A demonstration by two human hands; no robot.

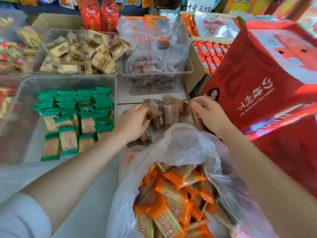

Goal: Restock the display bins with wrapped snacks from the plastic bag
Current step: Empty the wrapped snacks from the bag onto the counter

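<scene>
Left hand [133, 123] is reaching forward, fingers curling down onto the brown wrapped snacks [164, 112] piled in the near middle bin; looks like it's gripping a few, though the grip is partly hidden. Right hand [208, 114] is hovering at the right side of the same pile, thumb and fingers pinching together near the top; cannot tell if anything is actually between them, too blurred.

Plastic bag [185, 146] is sitting open right below both hands, closest to the camera, mouth gaping, and holding orange wrapped crackers [173, 200]. Its upper edge is overlapping the near side of the brown pile.

Clear bin [25, 86] at left is holding green wrapped crackers [75, 115] in rows. Behind it, another bin is holding yellow biscuit packs [82, 52]. Back middle bin [188, 69] is holding a second plastic bag [154, 40] with dark snacks inside. Red gift box [257, 79] is tilting in just beside the right hand.
</scene>
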